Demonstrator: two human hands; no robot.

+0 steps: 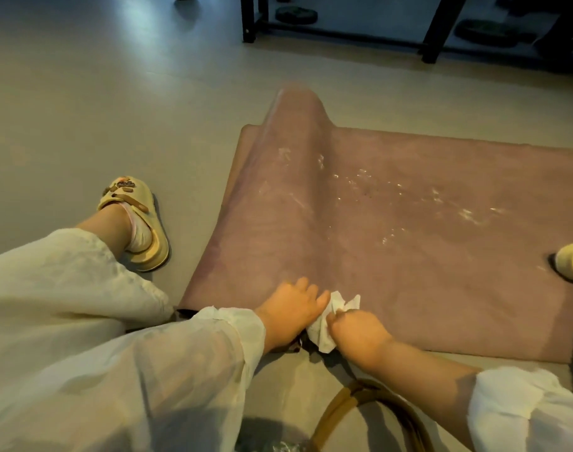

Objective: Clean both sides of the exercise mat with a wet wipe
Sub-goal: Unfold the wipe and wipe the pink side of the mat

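Head view: exercise mat (409, 243) lies on the floor (99, 109), a raised fold running from its near edge toward the far edge; pale streaks and flecks sit right of the fold, mid-mat; whether they are moisture or residue cannot be told.

Left hand (290, 313) rests at the near edge by the foot of the fold, fingers fairly straight, touching the wet wipe (327, 324); right hand (357, 332) has its fingers curled round the crumpled wipe, pinching it.

Step judged: readying the wipe; spread it flat for more contact; hold the mat's near edge down with the left hand; stroke toward the far edge in overlapping passes; flatten the fold first.

Containers: a brown looped bag handle (353, 406) shows below the near edge; contents mostly out of frame, cannot tell.
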